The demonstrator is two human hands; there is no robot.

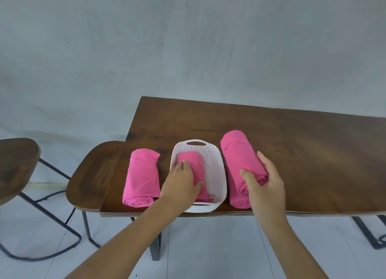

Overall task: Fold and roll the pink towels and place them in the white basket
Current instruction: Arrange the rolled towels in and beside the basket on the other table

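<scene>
Head view, single frame.

- The counter (292,163), dark brown wood, is seen from lower centre to the right edge of the frame. Its near edge runs just below the white basket (217,170).
- The basket is set at the near edge, lower centre, with its near rim level with that edge. One handle slot is seen at its far rim.
- The middle roll (196,160), a pink towel, lies inside the basket against its left wall. White basket floor is exposed to the right of it.
- The left grip (183,180) is clamped over the middle roll, fingers across the top and thumb on the roll's right flank.
- The left roll (142,176) lies on the counter just left of the basket, its near end close to the near edge and not far from the counter's left edge.
- The right roll (238,153) lies just right of the basket. Its near part is clasped by the right grip (265,180), thumb on top and fingers down the right flank.
- Bare wood is seen beyond the rolls and across the right of the frame.
- A stool seat (94,174) abuts the counter's left edge. A second stool (16,161) stands at the frame's left edge.
</scene>
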